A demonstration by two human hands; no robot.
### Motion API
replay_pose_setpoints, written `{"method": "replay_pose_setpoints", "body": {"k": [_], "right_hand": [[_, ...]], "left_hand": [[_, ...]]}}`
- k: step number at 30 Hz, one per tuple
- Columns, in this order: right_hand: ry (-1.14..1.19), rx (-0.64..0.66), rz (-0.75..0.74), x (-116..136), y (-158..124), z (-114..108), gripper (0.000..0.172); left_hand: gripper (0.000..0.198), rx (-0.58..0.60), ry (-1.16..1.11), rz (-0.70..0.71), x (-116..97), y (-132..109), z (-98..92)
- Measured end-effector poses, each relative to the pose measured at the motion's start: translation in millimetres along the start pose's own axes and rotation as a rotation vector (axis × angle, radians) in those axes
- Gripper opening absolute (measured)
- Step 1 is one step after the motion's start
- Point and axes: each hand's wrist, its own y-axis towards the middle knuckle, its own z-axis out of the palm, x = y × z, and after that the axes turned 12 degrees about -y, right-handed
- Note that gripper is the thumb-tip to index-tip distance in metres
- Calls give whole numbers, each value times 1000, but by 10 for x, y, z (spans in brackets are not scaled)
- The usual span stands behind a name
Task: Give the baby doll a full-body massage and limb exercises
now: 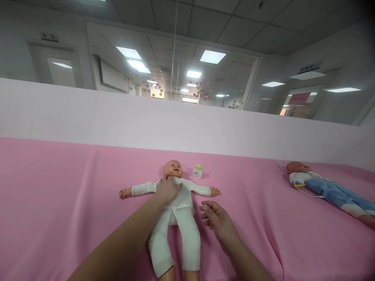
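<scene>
A baby doll (174, 168) lies on its back with its arms spread wide. It wears a white long-sleeved top (185, 197) and white trousers (190, 238). My left hand (168, 191) rests on the doll's upper chest, just below the chin; its thumb points away to the right, and the fingertips are partly hidden. To the right of the doll's waist, my right hand (216, 218) is held apart from it, empty, with loosely bent fingers. Beside the doll's head stands a small clear bottle (197, 172) with a green cap.
A pink cloth (73, 203) with some folds covers the surface. At the far right lies a second doll (325, 185) in blue clothes, with a white cord around it. Behind the surface runs a low white wall (146, 121) below a large window.
</scene>
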Motion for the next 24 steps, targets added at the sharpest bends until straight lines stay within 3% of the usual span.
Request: {"method": "replay_pose_setpoints", "body": {"k": [3,7,10,14,18,24], "right_hand": [[141,125,121,35,201,161,47],[217,262,86,164,303,382,48],[280,249,67,238,428,547,49],[441,209,229,161,694,707,47],[542,296,280,-13,865,695,46],[467,209,122,-166,890,561,44]], "left_hand": [[73,-25,60,-74,53,-12,153],[67,-40,-4,-59,174,-33,169],[64,-45,-77,-69,240,-12,128],[62,-57,-130,-82,267,-3,125],[66,-67,-155,-88,236,-56,161],[60,-37,-322,-86,126,-148,179]]}}
